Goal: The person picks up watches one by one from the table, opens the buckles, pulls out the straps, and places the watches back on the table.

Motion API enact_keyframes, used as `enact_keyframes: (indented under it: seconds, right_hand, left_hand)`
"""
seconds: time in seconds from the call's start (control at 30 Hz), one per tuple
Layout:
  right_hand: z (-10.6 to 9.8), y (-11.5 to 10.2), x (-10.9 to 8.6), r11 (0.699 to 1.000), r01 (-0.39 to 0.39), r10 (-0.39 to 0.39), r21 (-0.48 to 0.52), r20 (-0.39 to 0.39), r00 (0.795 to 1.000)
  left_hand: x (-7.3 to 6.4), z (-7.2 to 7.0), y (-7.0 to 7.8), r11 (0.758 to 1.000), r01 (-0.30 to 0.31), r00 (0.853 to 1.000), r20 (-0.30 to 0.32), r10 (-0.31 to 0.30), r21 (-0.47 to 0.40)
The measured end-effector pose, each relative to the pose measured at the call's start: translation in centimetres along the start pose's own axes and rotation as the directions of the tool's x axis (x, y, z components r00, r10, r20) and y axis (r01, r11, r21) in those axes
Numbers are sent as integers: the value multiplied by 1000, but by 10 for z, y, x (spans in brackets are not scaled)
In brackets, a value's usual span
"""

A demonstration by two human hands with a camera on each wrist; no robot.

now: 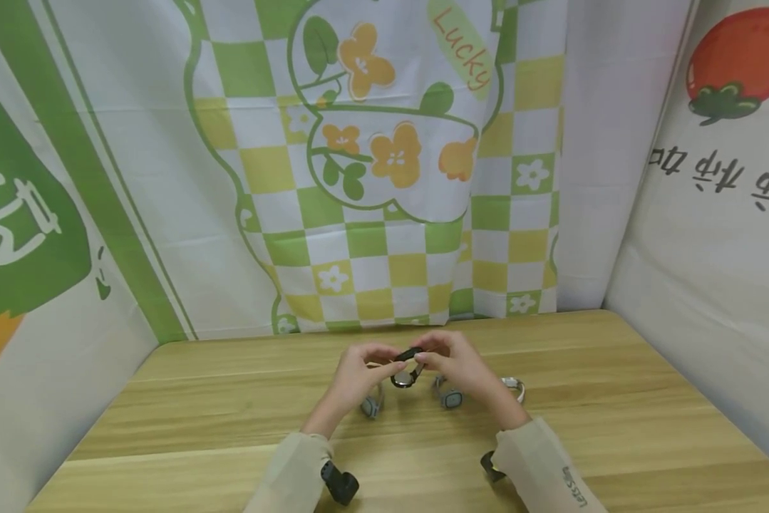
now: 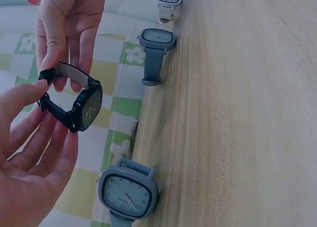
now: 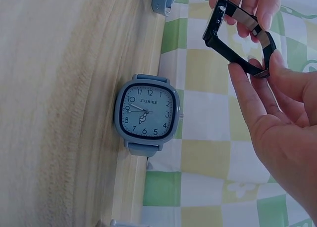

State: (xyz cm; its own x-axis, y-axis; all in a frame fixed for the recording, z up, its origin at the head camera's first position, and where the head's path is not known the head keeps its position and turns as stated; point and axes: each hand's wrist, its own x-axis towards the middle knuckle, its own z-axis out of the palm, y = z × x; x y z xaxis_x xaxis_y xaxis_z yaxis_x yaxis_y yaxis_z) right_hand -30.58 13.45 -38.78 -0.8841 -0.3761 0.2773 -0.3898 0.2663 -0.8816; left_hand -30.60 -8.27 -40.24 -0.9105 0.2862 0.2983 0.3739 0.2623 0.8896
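A black wristwatch [image 1: 403, 380] is held up above the table between both hands, its strap forming a loop. My left hand [image 1: 353, 375] pinches one side of the strap between thumb and fingers. From the other side my right hand [image 1: 456, 362] grips the strap near the buckle end. In the left wrist view the dark round dial of the black wristwatch [image 2: 91, 108] faces away from the strap's pale lining. A grey watch [image 2: 128, 193] stands below the left hand, and a second grey watch [image 3: 147, 112] is below the right hand.
A white watch [image 1: 514, 388] stands right of the two grey ones, past the right forearm. All rest on a wooden table [image 1: 230, 413]. Behind its far edge hangs a checked curtain [image 1: 371, 271], with printed cloth on both sides. Black straps [image 1: 341, 484] hang at the cuffs.
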Motion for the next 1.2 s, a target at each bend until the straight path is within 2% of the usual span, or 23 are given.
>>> enact_keyframes:
  seconds: [0.4,0.87,1.1,1.2]
  right_hand:
    - [-4,-1,-1,1000,-2,1,4,4,1000]
    - [-6,-1,-2,1000,0,0,15,17,1000]
    - [-7,-1,-3,998,66,-66,20,15,998]
    - [-8,-1,-3,997,66,-66,39,1,998]
  left_hand:
    - [0,0,-3,1000,1,1000,6,-1,12]
    - [0,1,-6,1000,6,1000,-2,-6,-19]
    - [0,1,-8,1000,17,1000,-5,-17,-26]
    - [0,1,-8,1000,20,1000,-16,-20,-13]
